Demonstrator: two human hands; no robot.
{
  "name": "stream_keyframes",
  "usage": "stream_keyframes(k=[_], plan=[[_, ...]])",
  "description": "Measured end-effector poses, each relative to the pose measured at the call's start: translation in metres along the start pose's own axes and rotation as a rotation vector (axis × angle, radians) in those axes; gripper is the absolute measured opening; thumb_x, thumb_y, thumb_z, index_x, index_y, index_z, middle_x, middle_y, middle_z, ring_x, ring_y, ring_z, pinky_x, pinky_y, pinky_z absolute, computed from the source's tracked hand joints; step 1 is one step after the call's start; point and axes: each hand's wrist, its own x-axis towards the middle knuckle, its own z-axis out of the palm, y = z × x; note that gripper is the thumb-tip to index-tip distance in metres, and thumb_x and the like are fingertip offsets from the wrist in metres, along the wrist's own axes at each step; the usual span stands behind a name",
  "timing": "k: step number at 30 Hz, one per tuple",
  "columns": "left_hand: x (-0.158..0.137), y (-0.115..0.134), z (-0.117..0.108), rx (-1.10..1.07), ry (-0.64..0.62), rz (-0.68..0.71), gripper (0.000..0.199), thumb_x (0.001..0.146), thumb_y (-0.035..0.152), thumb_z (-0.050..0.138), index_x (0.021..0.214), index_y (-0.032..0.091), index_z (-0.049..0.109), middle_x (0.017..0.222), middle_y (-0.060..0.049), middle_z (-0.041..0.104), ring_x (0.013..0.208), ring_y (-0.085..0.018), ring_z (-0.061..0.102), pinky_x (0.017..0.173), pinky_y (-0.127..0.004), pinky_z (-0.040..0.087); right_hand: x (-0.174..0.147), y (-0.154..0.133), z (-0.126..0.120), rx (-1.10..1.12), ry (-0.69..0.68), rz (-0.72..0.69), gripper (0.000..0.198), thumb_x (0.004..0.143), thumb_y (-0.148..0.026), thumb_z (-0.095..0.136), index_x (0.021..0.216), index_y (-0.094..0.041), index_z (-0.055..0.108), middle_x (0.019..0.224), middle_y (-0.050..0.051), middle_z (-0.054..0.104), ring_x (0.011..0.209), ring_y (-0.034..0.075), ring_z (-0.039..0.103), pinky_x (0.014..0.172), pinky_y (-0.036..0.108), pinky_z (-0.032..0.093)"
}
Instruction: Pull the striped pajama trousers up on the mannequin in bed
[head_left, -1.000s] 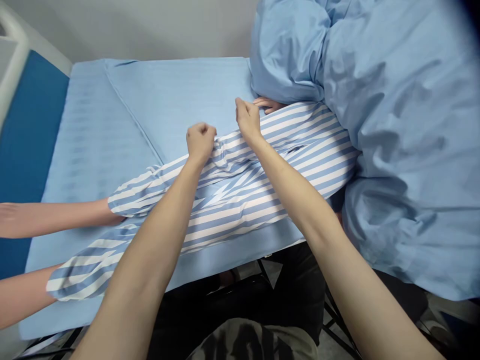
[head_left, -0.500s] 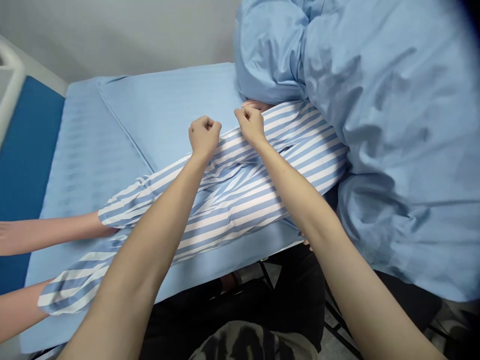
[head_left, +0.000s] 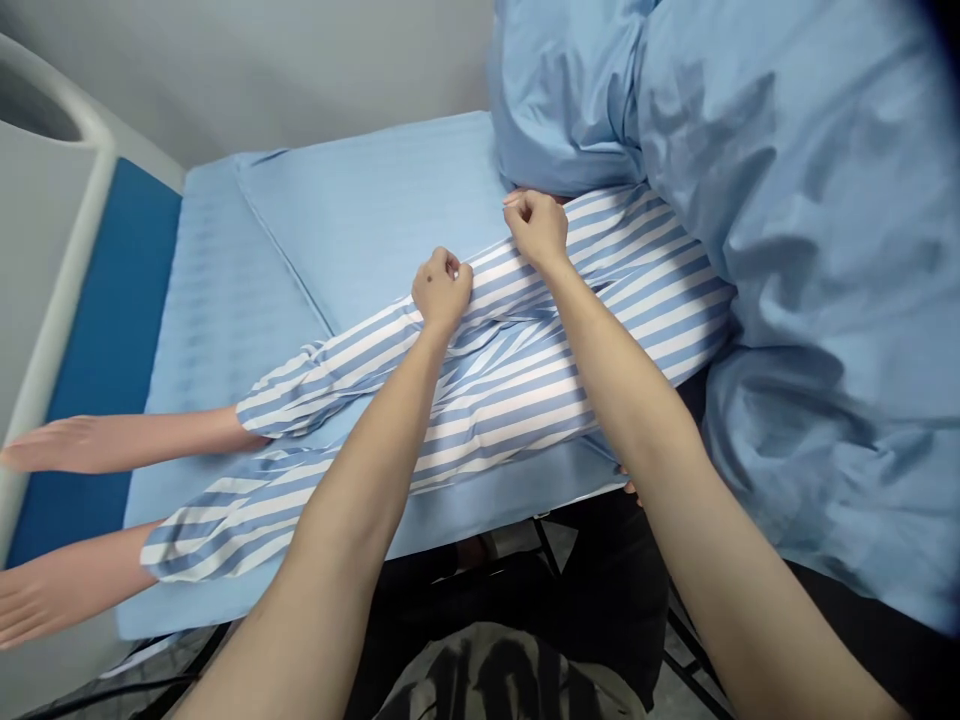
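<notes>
My left hand (head_left: pixel 444 290) is closed, knuckles up, over the far leg of a pair of blue-and-white striped trousers (head_left: pixel 517 385). The trousers are worn by a figure lying on its back, with bare feet (head_left: pixel 79 442) to the left. Farther right, my right hand (head_left: pixel 538 225) is also closed, near the upper thigh of the same leg, beside the edge of the bunched blue quilt (head_left: pixel 787 250). Whether either hand pinches cloth cannot be made out. Part of the figure's far hand shows just behind my right hand.
Under the figure lies a blue bed sheet (head_left: pixel 390 190). A white-and-blue bed end board (head_left: pixel 97 310) stands at the left, and a grey wall (head_left: pixel 337 60) runs behind. Fingertips (head_left: pixel 630 487) show at the near bed edge, beneath my right forearm. The quilt covers the upper body.
The view has swung left, bringing the feet and end board further in. My left hand sits slightly lower and nearer on the trouser leg; the right keeps about the same place. Both stay closed.
</notes>
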Motion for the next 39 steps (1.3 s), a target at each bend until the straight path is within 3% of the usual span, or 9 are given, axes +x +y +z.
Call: stream_keyframes(k=[4,8,12,16,20,23,29,35,39], plan=[[0.001,0.001,-0.004,-0.024,-0.008,0.034,0.006,0.079,0.024,0.050,0.078,0.022,0.056,0.072,-0.003,0.056,0.082,-0.021,0.057,0.078,-0.032,0.041,-0.015,-0.005,-0.003,0.092,0.003,0.088,0.030,0.089,-0.035,0.051,0.065,-0.020,0.043,0.066,-0.002,0.047,0.082,0.014,0.056,0.089,0.030,0.043],[-0.007,-0.003,-0.027,-0.074,-0.139,0.056,0.010,0.074,0.022,0.050,0.080,0.022,0.058,0.069,-0.001,0.056,0.075,-0.019,0.055,0.072,-0.030,0.039,-0.024,-0.023,-0.019,0.114,-0.004,0.201,0.026,0.083,-0.032,0.056,0.063,-0.020,0.045,0.057,-0.006,0.043,0.064,0.012,0.045,0.074,0.026,0.042],[-0.043,-0.032,-0.076,-0.117,-0.228,0.086,0.016,0.074,0.025,0.049,0.085,0.022,0.061,0.066,0.001,0.057,0.067,-0.017,0.054,0.069,-0.029,0.039,-0.068,-0.069,-0.029,0.139,0.032,0.195,0.022,0.083,-0.032,0.053,0.067,-0.018,0.052,0.061,-0.004,0.051,0.062,0.011,0.045,0.067,0.025,0.038],[-0.089,-0.076,-0.137,-0.088,-0.248,0.054,0.020,0.075,0.030,0.047,0.081,0.021,0.063,0.066,0.000,0.060,0.067,-0.017,0.055,0.069,-0.028,0.040,-0.130,-0.137,-0.028,0.246,-0.149,0.144,0.022,0.085,-0.034,0.052,0.069,-0.018,0.055,0.066,-0.002,0.057,0.063,0.011,0.049,0.065,0.024,0.036],[-0.123,-0.115,-0.188,-0.104,-0.214,-0.059,0.024,0.073,0.034,0.047,0.084,0.020,0.063,0.064,0.000,0.062,0.066,-0.018,0.057,0.070,-0.028,0.042,-0.180,-0.191,-0.008,0.256,-0.327,0.151,0.022,0.084,-0.030,0.052,0.065,-0.019,0.052,0.062,-0.003,0.055,0.061,0.011,0.049,0.064,0.023,0.035],[-0.144,-0.140,-0.211,-0.109,-0.179,-0.156,0.025,0.073,0.036,0.047,0.085,0.021,0.063,0.064,0.000,0.063,0.065,-0.019,0.057,0.067,-0.028,0.042,-0.202,-0.206,0.013,0.170,-0.410,0.185,0.020,0.083,-0.028,0.052,0.065,-0.019,0.051,0.061,-0.002,0.055,0.061,0.012,0.049,0.063,0.023,0.032],[-0.172,-0.159,-0.223,0.094,-0.164,-0.173,0.016,0.075,0.029,0.046,0.077,0.023,0.061,0.073,-0.003,0.066,0.080,-0.023,0.062,0.076,-0.030,0.042,-0.216,-0.208,0.033,-0.089,-0.403,0.206,0.016,0.082,-0.026,0.051,0.068,-0.020,0.055,0.067,0.002,0.060,0.065,0.015,0.049,0.061,0.025,0.026],[-0.171,-0.153,-0.228,0.049,-0.183,-0.209,0.016,0.078,0.027,0.045,0.076,0.022,0.060,0.071,-0.003,0.067,0.081,-0.023,0.063,0.077,-0.029,0.042,-0.212,-0.219,0.026,-0.035,-0.373,0.199,0.015,0.079,-0.022,0.051,0.064,-0.019,0.051,0.065,0.000,0.058,0.064,0.013,0.048,0.063,0.023,0.029],[-0.170,-0.156,-0.227,0.045,-0.166,-0.210,0.016,0.079,0.026,0.046,0.077,0.021,0.062,0.073,-0.004,0.067,0.083,-0.023,0.063,0.075,-0.029,0.041,-0.198,-0.243,0.045,0.059,-0.383,0.156,0.017,0.079,-0.024,0.051,0.063,-0.019,0.048,0.063,-0.002,0.055,0.063,0.012,0.049,0.063,0.022,0.032]])
